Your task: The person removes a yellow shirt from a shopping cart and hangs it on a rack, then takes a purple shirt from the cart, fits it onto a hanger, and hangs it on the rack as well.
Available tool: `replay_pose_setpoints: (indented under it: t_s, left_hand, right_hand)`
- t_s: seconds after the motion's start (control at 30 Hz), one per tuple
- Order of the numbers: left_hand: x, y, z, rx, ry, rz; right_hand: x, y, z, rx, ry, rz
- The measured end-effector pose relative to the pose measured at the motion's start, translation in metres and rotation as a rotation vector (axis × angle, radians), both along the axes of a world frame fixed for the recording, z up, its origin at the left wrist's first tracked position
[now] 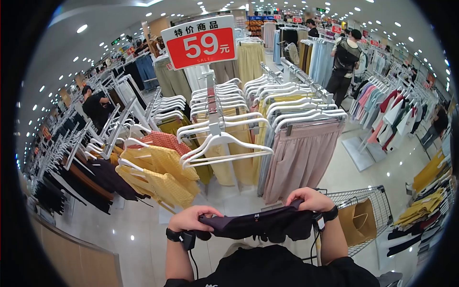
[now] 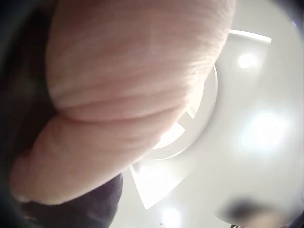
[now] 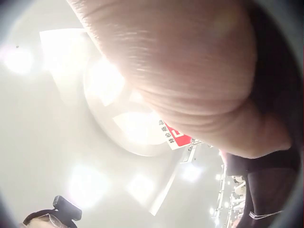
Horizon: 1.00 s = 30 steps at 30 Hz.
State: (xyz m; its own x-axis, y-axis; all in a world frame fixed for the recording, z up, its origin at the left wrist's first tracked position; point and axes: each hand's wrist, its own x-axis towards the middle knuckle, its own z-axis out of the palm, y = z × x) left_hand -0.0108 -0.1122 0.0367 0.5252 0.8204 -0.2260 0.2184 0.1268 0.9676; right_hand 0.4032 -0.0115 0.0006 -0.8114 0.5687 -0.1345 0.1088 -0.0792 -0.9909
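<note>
A dark purple garment (image 1: 258,224) stretches between both hands in front of the person's body, bunched, with a small red-and-white detail near its middle. My left hand (image 1: 193,219) grips its left end, thumb along the top; the left wrist view shows that thumb (image 2: 71,156) against the dark cloth (image 2: 99,202). At the other end, my right hand (image 1: 311,199) grips the cloth, its fingertips hidden behind the fabric. Dark cloth (image 3: 273,190) also hangs below the thumb in the right wrist view. Just beyond the garment, a bare white hanger (image 1: 227,139) hangs at the rack's front.
Pink trousers (image 1: 303,160) and yellow checked clothes (image 1: 160,174) hang ahead on the racks, under a red-and-white price sign (image 1: 201,43). To the right stands a wire shopping cart (image 1: 382,201) with a brown paper bag (image 1: 358,222). Other people stand among the racks farther back.
</note>
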Motion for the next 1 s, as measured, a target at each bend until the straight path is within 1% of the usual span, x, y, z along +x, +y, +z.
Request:
replay_pose_setpoints:
  t_s: [0.03, 0.07, 0.1, 0.13, 0.17, 0.2, 0.23, 0.27, 0.33, 0.37, 0.4, 0.47, 0.5, 0.57, 0.6, 0.67, 0.8, 0.87, 1.0]
  left_hand:
    - [-0.001, 0.001, -0.001, 0.003, -0.002, 0.006]
    - [-0.003, 0.001, -0.006, 0.023, 0.069, 0.051]
    - [-0.004, 0.001, -0.011, 0.043, 0.139, 0.098]
    - [-0.005, 0.001, -0.017, 0.042, 0.137, 0.104]
    - [-0.005, 0.0, -0.024, 0.056, 0.132, 0.163]
    - [-0.004, -0.002, -0.028, 0.068, 0.127, 0.22]
    - [0.0, -0.005, -0.026, 0.079, 0.084, 0.286]
    - [0.001, -0.006, -0.031, 0.069, 0.081, 0.285]
    - [0.001, -0.005, -0.049, 0.123, -0.15, 0.486]
    - [-0.004, -0.002, -0.06, 0.185, -0.099, 0.517]
    - [0.012, 0.001, -0.043, 0.46, -0.005, 0.604]
    - [0.014, 0.008, -0.039, 0.628, 0.055, 0.631]
    - [0.015, 0.009, -0.037, 0.616, 0.054, 0.632]
    - [0.016, 0.009, -0.028, 0.562, 0.172, 0.627]
    - [0.017, 0.01, -0.026, 0.56, 0.172, 0.624]
    - [0.021, 0.014, -0.023, 0.559, 0.202, 0.673]
    - [0.026, 0.017, -0.02, 0.555, 0.178, 0.702]
    - [0.028, 0.018, -0.018, 0.524, 0.148, 0.736]
    - [0.024, 0.015, -0.018, 0.521, 0.087, 0.708]
  right_hand:
    - [-0.002, -0.002, 0.01, 0.012, -0.012, -0.035]
    - [-0.001, -0.002, 0.014, 0.012, -0.014, -0.03]
    - [-0.001, -0.001, 0.017, 0.075, -0.054, -0.021]
    - [-0.001, 0.0, 0.019, 0.137, -0.093, -0.013]
    - [-0.003, 0.001, 0.021, 0.136, -0.094, -0.006]
    - [-0.006, 0.001, 0.022, 0.17, -0.113, -0.044]
    - [-0.009, -0.001, 0.023, 0.201, -0.133, -0.084]
    - [-0.01, 0.0, 0.019, 0.192, -0.137, -0.085]
    - [-0.014, 0.005, 0.005, 0.204, -0.04, -0.232]
    - [-0.019, 0.005, 0.001, 0.256, -0.015, -0.3]
    - [-0.027, 0.002, 0.004, 0.257, 0.008, -0.391]
    - [-0.035, 0.009, -0.011, 0.244, 0.037, -0.495]
    - [-0.038, 0.009, -0.007, 0.235, 0.031, -0.494]
    - [-0.042, 0.007, 0.004, 0.431, -0.136, -0.57]
    - [-0.042, 0.008, 0.007, 0.428, -0.137, -0.573]
    - [-0.041, 0.009, 0.011, 0.447, -0.25, -0.557]
    - [-0.039, 0.014, 0.007, 0.472, -0.2, -0.508]
    - [-0.039, 0.019, 0.005, 0.409, -0.138, -0.484]
    - [-0.044, 0.031, -0.009, 0.331, -0.181, -0.468]
